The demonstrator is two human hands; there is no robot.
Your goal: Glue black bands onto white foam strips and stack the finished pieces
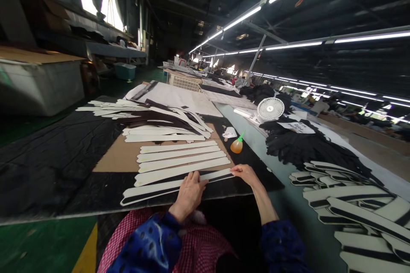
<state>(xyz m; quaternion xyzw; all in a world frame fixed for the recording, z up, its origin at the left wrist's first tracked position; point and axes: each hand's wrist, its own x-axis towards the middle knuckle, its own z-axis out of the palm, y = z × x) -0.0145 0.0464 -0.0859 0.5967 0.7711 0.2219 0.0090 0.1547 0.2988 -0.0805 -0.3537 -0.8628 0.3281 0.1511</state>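
Note:
A long white strip [152,187] with a dark band along its lower edge lies slanted near the front of the black-covered table. My left hand [189,193] bends over the middle of this strip, fingers pressed on it and thumb at its lower edge. At the strip's right end, my right hand [245,174] pinches the tip between thumb and fingers. Just beyond, several similar white strips [182,164] lie side by side on a brown board [110,155]. An orange-filled squeeze bottle [236,146] with a green nozzle stands past my right hand.
Behind the row lies a loose heap of white and dark strips [160,117]. A crumpled white piece [229,132] is near the bottle. To the right are a small white fan [270,108], a black fabric pile [288,145] and a heap of dark-banded white strips [358,209].

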